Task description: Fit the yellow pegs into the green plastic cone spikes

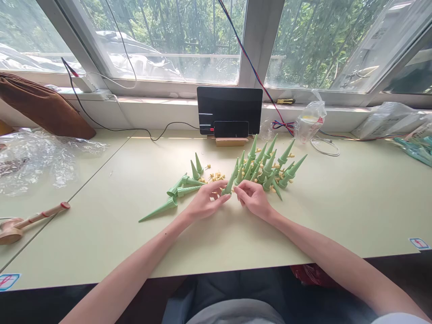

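A green plastic watering spike (230,182) stands tilted, point up, with my left hand (207,201) closed around its wide base. My right hand (253,198) pinches at the right side of that base, on a small yellow valve (234,189) mostly hidden by the fingertips. Several loose yellow valves (218,177) lie just behind my left hand. To the left are several other green spikes (162,209), some lying down and two standing. Behind my right hand is a dense group of green spikes (269,166), many with yellow valves sticking out of their bases.
A black tablet (229,105) and a phone (231,129) stand at the back on a small cardboard support (231,142). Cables (135,130) run along the windowsill side. At left are clear plastic wrap (57,157) and a wooden toy (40,215); a plastic bag (310,119) sits back right.
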`<state>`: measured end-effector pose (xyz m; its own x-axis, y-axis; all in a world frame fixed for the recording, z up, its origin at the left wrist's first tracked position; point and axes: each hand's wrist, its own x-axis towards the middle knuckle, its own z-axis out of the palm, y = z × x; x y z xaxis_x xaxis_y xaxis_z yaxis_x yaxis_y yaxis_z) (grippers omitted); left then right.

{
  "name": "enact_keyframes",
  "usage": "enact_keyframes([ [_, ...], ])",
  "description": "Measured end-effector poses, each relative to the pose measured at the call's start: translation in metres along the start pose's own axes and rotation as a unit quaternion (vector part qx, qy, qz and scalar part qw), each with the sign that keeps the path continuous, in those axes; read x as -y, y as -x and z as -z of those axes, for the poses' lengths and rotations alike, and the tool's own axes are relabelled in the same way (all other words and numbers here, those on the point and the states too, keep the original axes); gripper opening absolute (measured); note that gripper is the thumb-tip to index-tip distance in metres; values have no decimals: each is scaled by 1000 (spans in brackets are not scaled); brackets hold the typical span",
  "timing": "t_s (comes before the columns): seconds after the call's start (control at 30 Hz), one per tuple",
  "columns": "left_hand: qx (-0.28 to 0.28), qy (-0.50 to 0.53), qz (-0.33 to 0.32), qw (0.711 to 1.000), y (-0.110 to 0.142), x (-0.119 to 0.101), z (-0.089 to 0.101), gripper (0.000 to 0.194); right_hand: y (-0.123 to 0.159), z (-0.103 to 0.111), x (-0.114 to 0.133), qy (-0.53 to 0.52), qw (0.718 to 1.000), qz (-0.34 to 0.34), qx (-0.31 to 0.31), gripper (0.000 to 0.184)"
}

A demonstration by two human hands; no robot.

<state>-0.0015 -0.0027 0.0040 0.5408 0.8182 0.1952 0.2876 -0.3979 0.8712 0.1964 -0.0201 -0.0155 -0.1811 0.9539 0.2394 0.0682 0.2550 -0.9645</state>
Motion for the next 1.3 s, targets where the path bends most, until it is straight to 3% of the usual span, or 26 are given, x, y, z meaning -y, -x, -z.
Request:
enact_keyframes([
  [0.33,-41,-40,-31,998,0,7,-2,27,0,1,2,-11,1000,-12,13,34],
  [0.77,-42,-58,-100,992,-1,5,-4,28,-3,2,3,-102,992,-69,29,35],
  [1.3,-70,-42,-43,996,0,7,-9,24,-4,0,7,-55,994,-73,62,38],
])
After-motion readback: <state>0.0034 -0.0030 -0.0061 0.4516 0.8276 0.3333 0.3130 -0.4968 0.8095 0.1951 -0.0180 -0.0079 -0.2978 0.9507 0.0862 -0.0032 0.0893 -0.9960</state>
